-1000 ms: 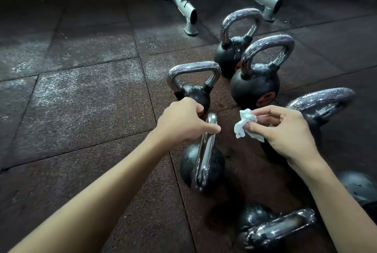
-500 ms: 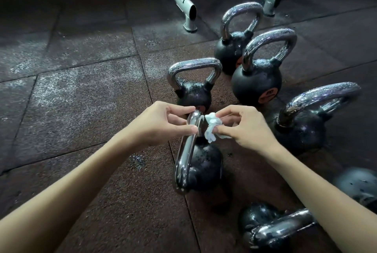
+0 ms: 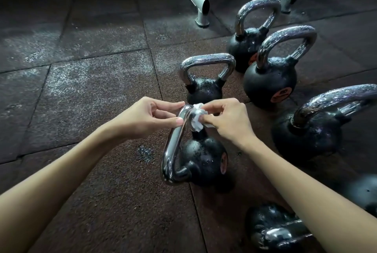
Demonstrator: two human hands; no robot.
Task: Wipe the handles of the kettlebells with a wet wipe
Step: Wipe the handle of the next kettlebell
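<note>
**Fingers.** The left hand has thumb and forefinger closed in a light pinch on the top bend of the chrome handle of the nearest kettlebell, at frame centre. Its remaining fingers curl loosely, clear of the metal. The right hand has its fingertips clamped on a crumpled wet wipe, which they press against the same bend from the right.

**Hazards.**
- The handle is polished and water beads on the bell's body. A two-finger pinch is judged a weak hold there.
- If the pinch slips while the wipe is pushed, the bell could rock or tip. It appears to lean toward frame left.
- The wipe is a small wad. It likely covers only a narrow strip per pass and could be dropped.
- The lower legs of the handle could be left unwiped.

**Clearances.**
- A small kettlebell stands just above the hands, so room for a forward stroke is tight.
- Two larger kettlebells stand together at upper right.
- Another large bell sits at the right edge, near the right forearm.
- A toppled kettlebell lies at lower right beneath that forearm. A dropped elbow could strike it.
- Grey rack feet stand along the top of the frame, well apart from the work.
- The rubber floor lies open across the left half, which is judged the safer side for shifting the bell.
</note>
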